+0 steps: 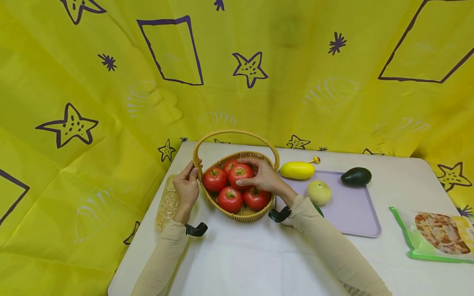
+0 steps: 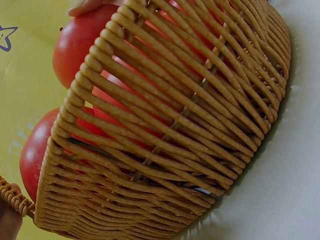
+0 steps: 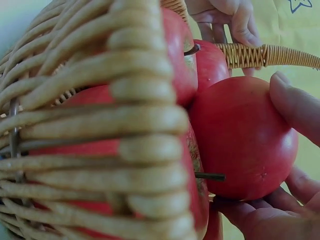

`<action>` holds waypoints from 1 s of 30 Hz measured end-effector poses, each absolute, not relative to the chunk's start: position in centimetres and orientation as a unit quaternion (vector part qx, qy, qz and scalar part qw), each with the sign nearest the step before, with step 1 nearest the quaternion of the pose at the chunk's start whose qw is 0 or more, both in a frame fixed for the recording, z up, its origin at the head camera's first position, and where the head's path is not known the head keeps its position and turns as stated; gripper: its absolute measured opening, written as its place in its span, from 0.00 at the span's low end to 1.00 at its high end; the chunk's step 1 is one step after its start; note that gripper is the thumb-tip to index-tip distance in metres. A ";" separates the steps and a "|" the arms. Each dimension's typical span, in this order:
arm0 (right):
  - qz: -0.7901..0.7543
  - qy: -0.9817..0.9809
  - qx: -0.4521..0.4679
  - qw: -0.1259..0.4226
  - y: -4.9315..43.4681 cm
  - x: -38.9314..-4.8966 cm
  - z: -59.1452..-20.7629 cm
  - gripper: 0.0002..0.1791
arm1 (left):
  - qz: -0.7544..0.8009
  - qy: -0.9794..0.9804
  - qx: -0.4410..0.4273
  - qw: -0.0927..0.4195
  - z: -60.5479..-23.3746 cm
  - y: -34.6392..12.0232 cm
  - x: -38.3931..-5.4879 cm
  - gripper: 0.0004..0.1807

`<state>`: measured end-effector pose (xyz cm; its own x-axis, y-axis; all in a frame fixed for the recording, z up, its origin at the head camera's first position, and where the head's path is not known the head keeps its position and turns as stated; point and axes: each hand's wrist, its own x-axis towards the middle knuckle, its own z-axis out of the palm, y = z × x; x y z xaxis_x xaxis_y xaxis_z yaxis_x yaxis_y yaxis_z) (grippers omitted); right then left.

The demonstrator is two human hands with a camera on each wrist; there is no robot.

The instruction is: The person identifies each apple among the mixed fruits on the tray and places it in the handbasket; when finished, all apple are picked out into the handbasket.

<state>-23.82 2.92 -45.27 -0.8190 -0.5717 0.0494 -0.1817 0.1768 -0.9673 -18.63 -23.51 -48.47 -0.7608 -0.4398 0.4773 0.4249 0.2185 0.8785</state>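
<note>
A wicker basket (image 1: 246, 218) with a tall arched handle stands on the white table and holds several red apples (image 1: 230, 200). My left hand (image 1: 186, 188) pinches the lower left end of the handle between thumb and fingers. Over the basket, my right hand (image 1: 266, 177) grips the top apple (image 1: 240, 174), thumb on one side and fingers on the other. The right wrist view shows this held apple (image 3: 245, 135) against the other apples, beside a dark stem. In the left wrist view, the woven wall (image 2: 165, 110) covers most of the fruit.
Right of the basket is a lilac tray (image 1: 357, 224) with a pale round fruit (image 1: 319, 193) and a dark green avocado (image 1: 356, 177). A yellow oblong fruit (image 1: 297, 170) lies at its back left. A grain bag (image 1: 166, 207) lies left; a green-edged food packet (image 1: 440, 234) lies far right.
</note>
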 end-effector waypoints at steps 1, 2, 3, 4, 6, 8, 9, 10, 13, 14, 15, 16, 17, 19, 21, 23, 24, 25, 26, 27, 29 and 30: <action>-0.592 0.748 -0.250 0.166 2.9 -23.8 -45.2 0.41 | -0.625 -0.699 0.005 0.347 -48.4 -23.5 -18.6 0.15; -0.593 0.747 -0.250 0.166 2.9 -23.8 -45.2 0.41 | -0.626 -0.698 0.004 0.348 -48.4 -23.5 -18.6 0.15; -0.592 0.748 -0.251 0.165 2.9 -23.9 -45.2 0.40 | -0.626 -0.697 0.003 0.349 -48.4 -23.5 -18.7 0.15; -0.592 0.748 -0.251 0.165 2.9 -23.9 -45.2 0.40 | -0.626 -0.696 0.002 0.351 -48.4 -23.5 -18.7 0.15; -0.590 0.749 -0.252 0.164 2.9 -23.9 -45.1 0.40 | -0.626 -0.696 0.000 0.352 -48.4 -23.5 -18.7 0.15; -0.586 0.752 -0.253 0.164 3.0 -23.9 -45.1 0.39 | -0.624 -0.697 -0.001 0.352 -48.4 -23.5 -18.7 0.15; -0.584 0.754 -0.252 0.165 3.0 -23.9 -45.0 0.39 | -0.625 -0.697 -0.001 0.351 -48.4 -23.5 -18.7 0.15; -0.583 0.755 -0.250 0.167 3.0 -23.9 -45.0 0.39 | -0.625 -0.697 -0.002 0.351 -48.4 -23.5 -18.7 0.15; -0.577 0.759 -0.249 0.170 3.1 -23.9 -45.1 0.40 | -0.625 -0.697 -0.002 0.350 -48.4 -23.4 -18.6 0.15; -0.577 0.759 -0.248 0.172 3.1 -23.9 -45.1 0.40 | -0.626 -0.697 -0.002 0.350 -48.4 -23.4 -18.6 0.15; -0.577 0.759 -0.247 0.174 3.2 -23.8 -45.1 0.40 | -0.627 -0.697 -0.002 0.349 -48.4 -23.4 -18.6 0.15; -0.576 0.759 -0.247 0.177 3.2 -23.8 -45.2 0.40 | -0.626 -0.697 -0.001 0.349 -48.5 -23.3 -18.6 0.15; -0.575 0.759 -0.247 0.179 3.2 -23.8 -45.2 0.40 | -0.626 -0.697 0.000 0.348 -48.5 -23.4 -18.5 0.15; -0.574 0.759 -0.247 0.183 3.2 -23.8 -45.2 0.41 | -0.627 -0.697 0.002 0.348 -48.5 -23.3 -18.5 0.15; -0.571 0.760 -0.250 0.184 3.3 -23.7 -45.2 0.41 | -0.628 -0.697 0.003 0.346 -48.4 -23.3 -18.4 0.15; -0.567 0.761 -0.255 0.183 3.3 -23.6 -45.1 0.42 | -0.629 -0.697 0.005 0.344 -48.4 -23.3 -18.4 0.15; -0.563 0.764 -0.258 0.183 3.4 -23.6 -45.1 0.43 | -0.629 -0.697 0.006 0.344 -48.4 -23.3 -18.4 0.15; -0.559 0.766 -0.261 0.181 3.4 -23.5 -45.1 0.43 | -0.630 -0.696 0.007 0.343 -48.4 -23.3 -18.4 0.15; -0.555 0.768 -0.265 0.179 3.4 -23.5 -45.0 0.43 | -0.631 -0.696 0.008 0.342 -48.4 -23.3 -18.4 0.15; -0.550 0.770 -0.270 0.176 3.5 -23.4 -45.0 0.44 | -0.632 -0.695 0.008 0.342 -48.4 -23.3 -18.4 0.15; -0.543 0.772 -0.280 0.172 3.7 -23.3 -44.8 0.45 | -0.634 -0.695 0.009 0.339 -48.4 -23.3 -18.4 0.15; -0.540 0.774 -0.285 0.169 3.8 -23.2 -44.7 0.45 | -0.634 -0.696 0.010 0.337 -48.4 -23.4 -18.4 0.16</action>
<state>-23.16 3.76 -44.73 -0.7808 -0.6231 0.0457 -0.2581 0.2552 -0.9318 -18.44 -23.37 -48.41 -0.7728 -0.4410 0.4564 0.4130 0.1964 0.8893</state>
